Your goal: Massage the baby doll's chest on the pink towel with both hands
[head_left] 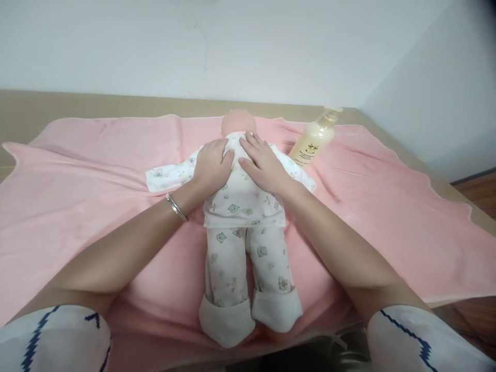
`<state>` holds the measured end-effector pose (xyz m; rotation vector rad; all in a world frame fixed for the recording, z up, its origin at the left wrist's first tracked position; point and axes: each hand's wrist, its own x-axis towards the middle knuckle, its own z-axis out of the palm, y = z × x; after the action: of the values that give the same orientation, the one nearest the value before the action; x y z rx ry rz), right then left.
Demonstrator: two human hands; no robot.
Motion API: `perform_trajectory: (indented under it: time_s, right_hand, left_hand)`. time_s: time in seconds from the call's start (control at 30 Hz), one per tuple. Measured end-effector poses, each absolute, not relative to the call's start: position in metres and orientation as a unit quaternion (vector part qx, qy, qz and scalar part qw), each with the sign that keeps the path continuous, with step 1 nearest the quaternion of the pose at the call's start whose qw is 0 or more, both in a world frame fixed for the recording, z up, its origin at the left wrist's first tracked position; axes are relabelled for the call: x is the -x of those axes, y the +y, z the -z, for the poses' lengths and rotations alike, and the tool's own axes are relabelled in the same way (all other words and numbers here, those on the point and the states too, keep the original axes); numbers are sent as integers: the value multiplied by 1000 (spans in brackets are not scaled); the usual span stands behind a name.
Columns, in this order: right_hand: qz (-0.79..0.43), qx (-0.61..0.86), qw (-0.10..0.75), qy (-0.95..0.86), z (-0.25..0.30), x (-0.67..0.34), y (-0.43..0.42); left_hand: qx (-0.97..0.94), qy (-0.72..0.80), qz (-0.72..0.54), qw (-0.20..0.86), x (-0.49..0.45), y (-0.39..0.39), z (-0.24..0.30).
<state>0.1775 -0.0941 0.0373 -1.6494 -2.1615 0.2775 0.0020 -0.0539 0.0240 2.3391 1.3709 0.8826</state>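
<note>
A baby doll in a white printed top and trousers lies stretched out with its bare, smooth head away from me. No facial features show on it. My left hand rests on the left side of the doll's upper body, thumb apart from the fingers; its fingertips partly curve out of sight. Flat on the right side of the upper body lies my right hand, with fingers stretched and thumb out. Neither hand grasps anything. The doll's left-side sleeve spreads outward, and its trouser legs end in wide turned-up cuffs.
A pink blanket with folds lies under the doll over a tan tabletop. Beyond the doll's right-side sleeve, a pale yellow pump bottle leans or appears tilted. Behind the table rises a white wall; wooden flooring shows at right.
</note>
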Motion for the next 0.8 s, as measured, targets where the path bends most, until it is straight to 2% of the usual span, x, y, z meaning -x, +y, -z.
perform_trajectory:
  time_s: [0.23,0.37,0.47,0.53,0.67,0.8]
  right_hand:
    - [-82,615,173,-765,-39,-169,-115]
    - [-53,634,64,-769,-63,-159,-136]
    - [-53,584,-7,-810,-83,-150,-139]
    - [-58,569,16,-820,-88,-146,-130]
    - [-71,613,124,-777,-77,-147,-101]
    - [-91,618,164,-764,-62,-158,-83]
  left_hand:
    - [-816,480,-269,175,10,-78,-22]
    - [-799,504,-255,209,8,-87,-30]
    - [-785,506,-284,219,-1,-81,-44]
    - [-771,504,-317,225,-9,-72,-50]
    - [-738,532,-349,225,-20,-52,-51]
    - [-729,547,-341,229,-20,-42,-42]
